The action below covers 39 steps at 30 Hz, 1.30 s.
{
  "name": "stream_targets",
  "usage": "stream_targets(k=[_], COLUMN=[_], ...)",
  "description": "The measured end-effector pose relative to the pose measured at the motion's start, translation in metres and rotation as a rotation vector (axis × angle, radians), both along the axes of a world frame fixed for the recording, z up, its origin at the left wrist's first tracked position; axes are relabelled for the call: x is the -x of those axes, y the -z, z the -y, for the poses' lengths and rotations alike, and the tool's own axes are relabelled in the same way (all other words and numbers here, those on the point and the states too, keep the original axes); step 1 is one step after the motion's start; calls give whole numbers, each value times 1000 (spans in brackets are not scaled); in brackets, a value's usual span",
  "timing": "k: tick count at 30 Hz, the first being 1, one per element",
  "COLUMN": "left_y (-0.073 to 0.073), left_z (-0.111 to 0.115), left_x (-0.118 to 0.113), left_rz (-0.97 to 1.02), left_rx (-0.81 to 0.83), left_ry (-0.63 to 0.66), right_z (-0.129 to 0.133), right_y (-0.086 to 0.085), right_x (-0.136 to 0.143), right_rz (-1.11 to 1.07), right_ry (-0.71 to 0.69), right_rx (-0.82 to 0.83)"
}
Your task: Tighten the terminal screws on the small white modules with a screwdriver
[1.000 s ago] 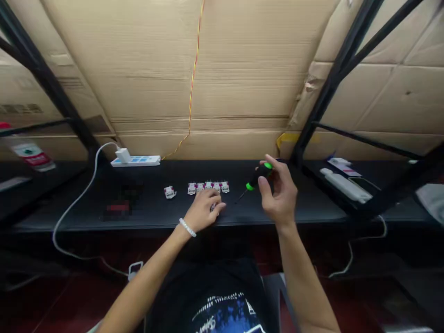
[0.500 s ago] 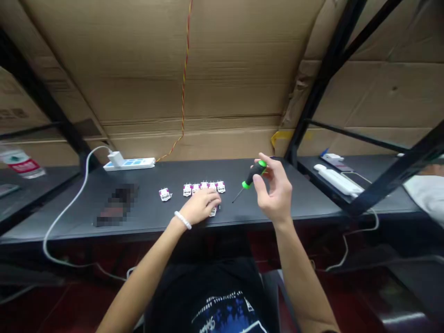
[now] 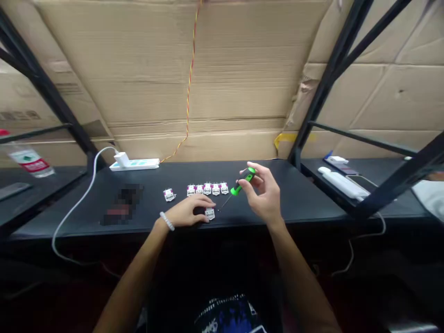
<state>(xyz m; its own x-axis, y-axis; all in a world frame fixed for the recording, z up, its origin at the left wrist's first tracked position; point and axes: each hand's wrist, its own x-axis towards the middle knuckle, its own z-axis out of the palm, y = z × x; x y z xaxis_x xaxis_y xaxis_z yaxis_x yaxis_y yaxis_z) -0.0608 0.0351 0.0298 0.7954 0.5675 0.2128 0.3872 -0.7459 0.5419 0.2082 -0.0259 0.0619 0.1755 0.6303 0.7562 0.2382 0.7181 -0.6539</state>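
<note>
A small white-and-purple part (image 3: 210,213) lies near the desk's front edge, with the fingers of my left hand (image 3: 189,209) closed against its left side. Its exact kind is too small to make out. My right hand (image 3: 262,193) grips a green-and-black screwdriver (image 3: 242,181) by the handle. The thin shaft slants down to the left, its tip just right of the part and apart from it. Behind my left hand stands a row of several like parts (image 3: 207,188). One more such part (image 3: 169,194) sits by itself to the left.
A white power strip (image 3: 135,164) with a plugged-in charger lies at the back left; its white cable (image 3: 78,203) runs over the desk's front edge. A blurred dark object (image 3: 122,204) is on the left. Black metal posts (image 3: 314,111) flank the desk (image 3: 294,199).
My right hand has brought the screwdriver left and down, closer to the small part. My left hand has shifted left, leaving the part and the row in fuller view.
</note>
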Motion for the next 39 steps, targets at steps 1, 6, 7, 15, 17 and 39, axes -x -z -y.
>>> stream_targets(k=[1, 6, 7, 15, 17, 39], left_y=[1, 9, 11, 19, 20, 21], left_z=[-1, -9, -11, -17, -17, -18], left_x=[0, 0, 0, 2, 2, 2], left_rz=[12, 69, 78, 115, 119, 127], left_rx=[3, 39, 46, 55, 60, 77], left_ry=[3, 27, 36, 44, 36, 35], right_z=[-1, -1, -1, 0, 1, 6], right_y=[2, 10, 11, 14, 14, 12], right_x=[3, 18, 20, 26, 26, 28], right_rz=[9, 49, 58, 107, 111, 130], right_ry=[-2, -1, 1, 44, 47, 63], right_rx=[-5, -47, -53, -62, -66, -87])
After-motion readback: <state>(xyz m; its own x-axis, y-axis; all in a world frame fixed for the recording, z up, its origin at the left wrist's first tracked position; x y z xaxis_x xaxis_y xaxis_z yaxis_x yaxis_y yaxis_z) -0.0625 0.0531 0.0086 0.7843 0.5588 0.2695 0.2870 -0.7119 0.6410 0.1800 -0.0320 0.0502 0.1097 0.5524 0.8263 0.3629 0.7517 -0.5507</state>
